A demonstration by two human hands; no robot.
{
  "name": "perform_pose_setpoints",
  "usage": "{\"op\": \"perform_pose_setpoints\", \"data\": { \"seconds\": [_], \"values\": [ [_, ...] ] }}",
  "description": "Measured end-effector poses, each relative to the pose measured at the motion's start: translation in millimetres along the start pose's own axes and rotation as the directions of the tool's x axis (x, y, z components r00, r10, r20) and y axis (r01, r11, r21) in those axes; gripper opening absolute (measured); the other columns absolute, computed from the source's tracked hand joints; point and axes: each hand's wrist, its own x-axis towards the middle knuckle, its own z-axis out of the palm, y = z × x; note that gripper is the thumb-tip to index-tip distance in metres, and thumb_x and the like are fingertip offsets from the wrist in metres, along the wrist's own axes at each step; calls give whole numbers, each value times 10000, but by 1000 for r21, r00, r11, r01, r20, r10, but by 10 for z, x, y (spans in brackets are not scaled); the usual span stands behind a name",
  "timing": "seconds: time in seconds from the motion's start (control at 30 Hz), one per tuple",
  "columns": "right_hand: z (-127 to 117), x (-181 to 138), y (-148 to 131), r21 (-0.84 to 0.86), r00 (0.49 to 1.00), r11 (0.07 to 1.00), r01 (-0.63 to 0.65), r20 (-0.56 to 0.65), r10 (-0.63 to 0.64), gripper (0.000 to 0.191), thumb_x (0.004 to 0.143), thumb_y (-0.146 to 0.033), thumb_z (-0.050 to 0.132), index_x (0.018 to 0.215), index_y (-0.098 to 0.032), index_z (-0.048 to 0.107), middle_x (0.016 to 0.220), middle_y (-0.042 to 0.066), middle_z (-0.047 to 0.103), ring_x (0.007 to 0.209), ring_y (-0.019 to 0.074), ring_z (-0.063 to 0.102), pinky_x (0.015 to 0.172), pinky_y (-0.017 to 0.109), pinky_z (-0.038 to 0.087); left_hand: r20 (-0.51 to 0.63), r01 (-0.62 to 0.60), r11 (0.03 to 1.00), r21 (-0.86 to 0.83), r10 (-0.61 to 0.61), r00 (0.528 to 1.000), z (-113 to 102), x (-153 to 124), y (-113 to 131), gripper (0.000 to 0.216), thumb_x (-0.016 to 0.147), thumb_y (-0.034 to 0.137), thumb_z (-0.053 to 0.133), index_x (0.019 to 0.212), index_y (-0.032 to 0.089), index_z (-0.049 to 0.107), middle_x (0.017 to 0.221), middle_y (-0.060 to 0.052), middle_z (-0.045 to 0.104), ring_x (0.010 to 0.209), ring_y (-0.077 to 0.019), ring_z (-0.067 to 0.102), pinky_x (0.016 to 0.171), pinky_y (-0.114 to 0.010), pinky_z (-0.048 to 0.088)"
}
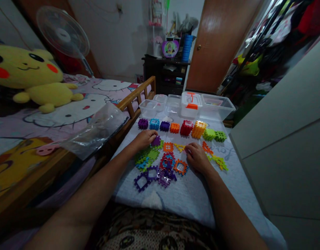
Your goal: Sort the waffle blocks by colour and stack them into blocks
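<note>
Purple piece (156,141) at the fingertips of your left hand (146,138), twelve o'clock from you; the fingers curl nearly together, but I cannot tell whether they grip it. Your right hand (196,157), at one o'clock, is half closed beside a yellow triangle (179,145), its hold hidden. You seem to be sorting loose pieces (153,154); the next move likely calls for a firm pinch, then the purple stack (143,124), eleven o'clock.

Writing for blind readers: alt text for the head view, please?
A person's left hand touches a purple piece, the right hand is beside a yellow triangle, among colourful toothed pieces on a cloth; behind stand stacks and clear containers.
</note>
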Motion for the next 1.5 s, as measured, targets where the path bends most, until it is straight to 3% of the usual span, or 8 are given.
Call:
{"op": "perform_pose_setpoints", "data": {
  "seconds": [0.13, 0.23, 0.67, 0.83, 1.0, 1.17, 1.33, 1.5],
  "values": [
    [9, 4, 14, 1, 1000, 1000, 5, 6, -5, 202, 882, -124, 516, 978, -153, 692, 1035, 119, 625, 978, 228, 569, 894, 336, 461, -14, -48, 991, 121, 50, 999, 63, -38, -43, 308, 911, 313, 517, 1134, 162, 666, 1159, -127, 682, 1092, -269, 620, 980, -397, 464],
    [3, 4, 8, 2, 1000, 1000, 11, 5, -12, 196, 888, -130, 514, 969, -153, 691, 1044, 122, 627, 985, 227, 571, 894, 334, 462, 65, -87, 984, 152, 78, 995, 71, -61, -52, 408, 862, 377, 619, 1212, 168, 630, 1239, -139, 651, 1169, -293, 586, 1030, -423, 438],
    [-18, 8, -24, -28, 1000, 1000, -7, 9, 7, 192, 901, -145, 514, 960, -162, 696, 1025, 113, 635, 955, 218, 577, 883, 326, 454, 198, -74, 969, 234, 27, 980, 67, 81, -42, 542, 750, 277, 689, 1266, 130, 610, 1239, -151, 634, 1147, -298, 598, 1003, -380, 460],
    [-35, 13, -36, -29, 1000, 1000, 1, 20, -1, 190, 909, -156, 511, 960, -156, 694, 1022, 117, 633, 953, 218, 576, 881, 324, 452, 116, -27, 964, 264, -4, 993, 36, 89, 0, 565, 711, 300, 724, 1249, 152, 627, 1183, -118, 616, 1129, -290, 587, 996, -369, 457],
    [-29, 12, -24, -12, 1000, 1000, 6, 14, -6, 185, 909, -158, 511, 962, -171, 688, 1027, 114, 629, 964, 220, 575, 880, 328, 460, -39, -14, 978, 206, 22, 999, -153, 30, -88, 538, 719, 290, 723, 1240, 192, 625, 1200, -97, 588, 1149, -289, 562, 1033, -394, 443],
    [3, 9, 6, -14, 1000, 1000, 19, 0, -19, 196, 879, -130, 520, 971, -179, 686, 1036, 112, 631, 965, 228, 573, 875, 346, 464, -168, 61, 978, 199, -27, 985, -496, -1, -409, 554, 695, 294, 737, 1231, 218, 620, 1181, -73, 589, 1149, -280, 557, 1040, -396, 438],
    [15, 7, 12, -16, 1000, 1000, 17, 0, -17, 202, 889, -147, 509, 976, -169, 690, 1040, 119, 627, 962, 232, 572, 873, 354, 469, -158, 138, 962, 237, -102, 982, -706, 155, -679, 555, 653, 224, 703, 1202, 181, 631, 1159, -90, 615, 1116, -287, 579, 1019, -391, 454],
    [18, 13, 16, -16, 1000, 1000, 7, 11, -7, 208, 899, -155, 502, 988, -159, 690, 1041, 124, 623, 971, 236, 573, 877, 360, 470, -64, 121, 944, 308, -106, 992, -725, 393, -686, 541, 629, 184, 668, 1170, 161, 653, 1149, -120, 642, 1102, -323, 599, 1000, -420, 464]
  ]
}}
